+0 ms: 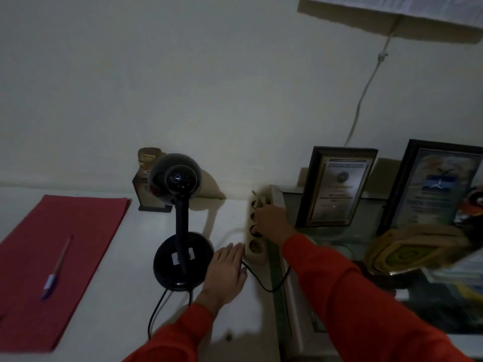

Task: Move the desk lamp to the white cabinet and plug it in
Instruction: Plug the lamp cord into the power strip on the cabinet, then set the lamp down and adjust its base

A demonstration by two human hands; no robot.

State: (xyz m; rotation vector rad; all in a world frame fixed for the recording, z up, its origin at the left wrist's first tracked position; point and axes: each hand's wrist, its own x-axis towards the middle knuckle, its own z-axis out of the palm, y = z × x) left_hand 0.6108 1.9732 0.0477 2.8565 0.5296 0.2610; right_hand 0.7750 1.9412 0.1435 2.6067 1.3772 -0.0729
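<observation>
The black desk lamp (180, 226) stands upright on the white cabinet top (117, 296), its round shade facing me. Its black cord (264, 284) loops from the base to the right. A beige power strip (256, 232) lies against the cabinet's right edge. My right hand (271, 223) is shut on the black plug (254, 230), which sits in the strip's third socket. My left hand (226, 273) lies flat on the cabinet beside the strip's near end, fingers together, holding nothing.
A red folder (60, 259) with a pen (56, 269) lies at the left. A small trophy (149, 178) stands behind the lamp. Framed certificates (337, 188) and a wooden plaque (415, 250) crowd the lower glass surface to the right. A white cable (366, 90) runs up the wall.
</observation>
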